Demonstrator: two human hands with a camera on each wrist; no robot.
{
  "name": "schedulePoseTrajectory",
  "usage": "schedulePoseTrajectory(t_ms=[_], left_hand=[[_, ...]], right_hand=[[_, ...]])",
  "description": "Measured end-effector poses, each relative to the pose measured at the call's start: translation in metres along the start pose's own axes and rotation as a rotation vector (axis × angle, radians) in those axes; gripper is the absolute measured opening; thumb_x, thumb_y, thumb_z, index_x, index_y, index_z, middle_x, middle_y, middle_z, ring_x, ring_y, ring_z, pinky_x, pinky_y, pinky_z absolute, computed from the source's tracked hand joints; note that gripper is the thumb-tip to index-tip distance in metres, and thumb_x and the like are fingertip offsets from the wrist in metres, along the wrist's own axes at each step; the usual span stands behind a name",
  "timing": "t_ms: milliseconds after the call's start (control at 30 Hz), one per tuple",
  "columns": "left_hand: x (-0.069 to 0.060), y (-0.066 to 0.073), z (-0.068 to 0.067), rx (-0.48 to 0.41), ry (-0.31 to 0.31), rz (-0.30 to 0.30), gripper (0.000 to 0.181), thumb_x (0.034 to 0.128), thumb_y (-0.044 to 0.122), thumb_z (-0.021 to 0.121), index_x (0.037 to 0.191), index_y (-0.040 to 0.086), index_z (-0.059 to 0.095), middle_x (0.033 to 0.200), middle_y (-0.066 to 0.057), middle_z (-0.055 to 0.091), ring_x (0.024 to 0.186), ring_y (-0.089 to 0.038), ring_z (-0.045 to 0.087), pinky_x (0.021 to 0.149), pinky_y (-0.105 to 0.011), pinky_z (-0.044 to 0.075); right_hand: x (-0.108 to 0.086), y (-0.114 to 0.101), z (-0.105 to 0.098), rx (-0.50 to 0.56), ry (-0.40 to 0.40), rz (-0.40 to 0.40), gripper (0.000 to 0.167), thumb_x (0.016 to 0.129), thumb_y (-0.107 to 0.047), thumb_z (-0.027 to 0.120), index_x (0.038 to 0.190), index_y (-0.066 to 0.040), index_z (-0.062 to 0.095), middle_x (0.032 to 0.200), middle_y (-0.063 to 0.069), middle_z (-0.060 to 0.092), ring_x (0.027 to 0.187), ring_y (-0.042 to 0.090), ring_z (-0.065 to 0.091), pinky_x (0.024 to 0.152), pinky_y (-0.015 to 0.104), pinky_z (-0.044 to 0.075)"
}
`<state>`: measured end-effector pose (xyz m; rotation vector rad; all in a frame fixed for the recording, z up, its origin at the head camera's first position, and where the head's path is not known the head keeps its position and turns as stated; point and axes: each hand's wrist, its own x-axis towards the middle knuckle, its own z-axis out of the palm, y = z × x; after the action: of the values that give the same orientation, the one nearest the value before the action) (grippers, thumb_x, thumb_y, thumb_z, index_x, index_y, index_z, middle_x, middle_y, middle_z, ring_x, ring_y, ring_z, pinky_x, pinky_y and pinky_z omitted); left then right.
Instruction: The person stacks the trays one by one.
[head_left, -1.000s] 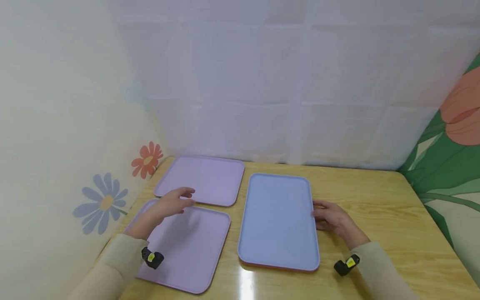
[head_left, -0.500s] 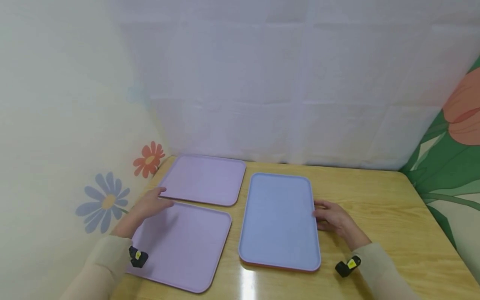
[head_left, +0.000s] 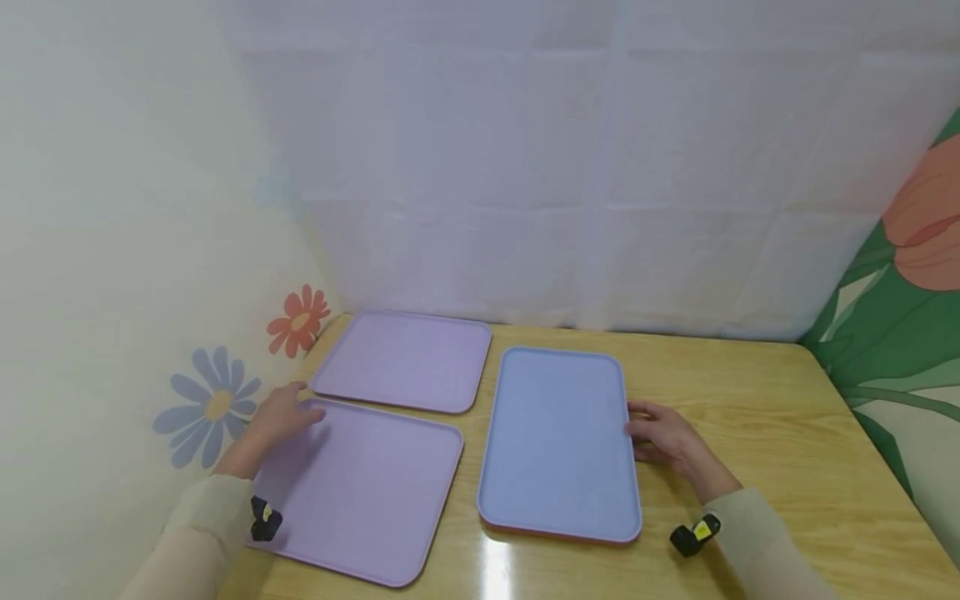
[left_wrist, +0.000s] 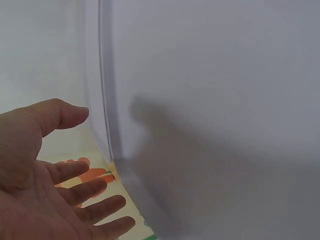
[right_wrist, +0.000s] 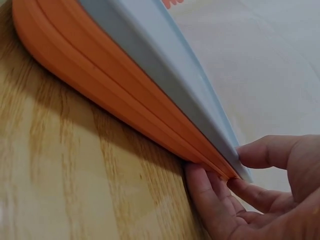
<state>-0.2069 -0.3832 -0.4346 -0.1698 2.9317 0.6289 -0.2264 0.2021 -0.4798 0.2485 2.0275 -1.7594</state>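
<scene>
On the right, a blue rectangular tray (head_left: 561,446) lies on a stack of orange trays (right_wrist: 100,75), whose sides show in the right wrist view. My right hand (head_left: 670,437) pinches the blue tray's right edge: the thumb (right_wrist: 265,151) is on its rim and a fingertip at the seam below it, while other fingers touch the orange side. To the left lies a purple tray (head_left: 375,500). Over its far left corner is my left hand (head_left: 277,417), fingers extended and nothing held; the left wrist view shows the palm beside the tray's edge.
A second purple tray (head_left: 405,360) lies behind the front one, close to the white cloth backdrop (head_left: 480,167). Bare wooden table (head_left: 765,417) extends to the right. A wall with painted flowers (head_left: 217,406) borders the left side.
My left hand has moved left and slightly nearer, from above the gap between the purple trays to the front one's left corner. The right hand and the trays have stayed in place.
</scene>
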Motion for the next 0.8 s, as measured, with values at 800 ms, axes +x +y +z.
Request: schedulePoseTrajectory(t_ms=[800], left_hand=[[0.005,-0.028,0.004,0.122,-0.016,0.029,0.058,0.0841,0.013,0.060,0.122,-0.027,0.044,0.117,-0.046,0.052,0.108,-0.060,0.052,0.094,-0.066,0.045]], right_hand=[[0.002,0.006,0.002,-0.058,0.016,-0.021,0.060,0.097,-0.004,0.059,0.152,0.004,0.037,0.147,0.030,0.046,0.114,0.031,0.061,0.085,0.041,0.059]])
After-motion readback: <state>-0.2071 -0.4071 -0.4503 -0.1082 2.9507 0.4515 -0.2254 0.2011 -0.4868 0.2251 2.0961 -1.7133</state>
